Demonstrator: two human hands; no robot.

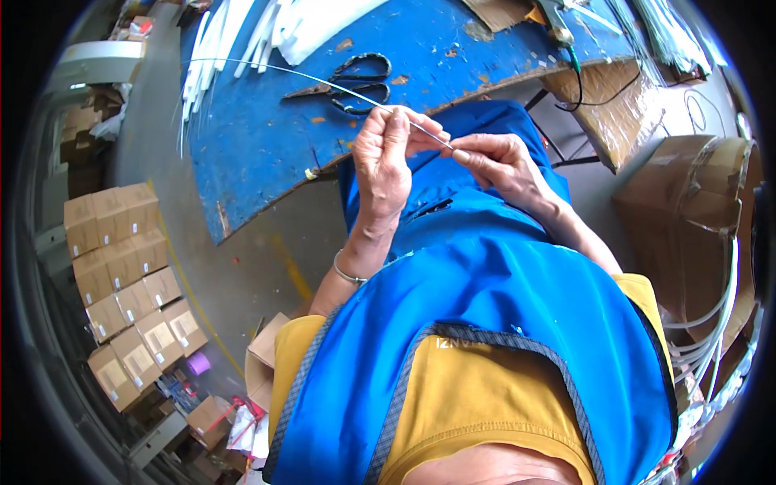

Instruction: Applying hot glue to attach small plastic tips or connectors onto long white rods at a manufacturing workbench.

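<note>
Both hands are up in front of the blue apron [485, 283], working one thin pale wire [307, 77]. The left hand [386, 158] is curled shut, fingers folded round the wire, thumb pressed along it. The right hand [497, 162] meets it just beside, fingertips pinched tight on the wire's near end. From the left hand the wire runs up and away to the left in a long shallow curve, out over the blue table [267, 137], its far tip hanging above the white strips [212, 44] at the table's far edge. Black scissors [347, 83] lie on the table just under the wire's line, blades shut, handles to the right. A metal bangle [347, 275] sits on the left wrist. Down left, stacked cardboard boxes [129, 283] on the floor; on the right, a big open carton [687, 210] with white cords [711, 323] draped over it
</note>
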